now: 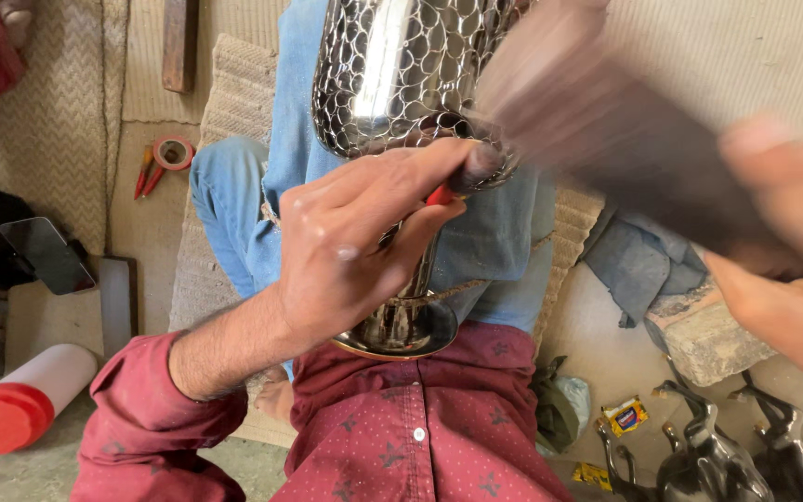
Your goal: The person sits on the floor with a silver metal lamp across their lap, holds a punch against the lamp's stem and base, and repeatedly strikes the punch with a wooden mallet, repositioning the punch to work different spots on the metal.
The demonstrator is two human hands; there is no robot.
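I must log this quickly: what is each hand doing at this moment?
Left hand: closed on a red-handled tool set against the metal vase.
Right hand: closed on a blurred dark tool, perhaps a hammer.

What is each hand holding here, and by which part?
Left hand pinches a red-handled tool at its handle; right hand grips a blurred dark tool at its near end.

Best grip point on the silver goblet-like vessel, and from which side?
Probably the narrow stem between the patterned bowl and the flared foot, coming from the side. The vessel lies lengthwise on the lap, foot toward the body, so the stem is exposed; it is the only slim part a hand could wrap. The left hand presses a red-handled tool on the bowl.
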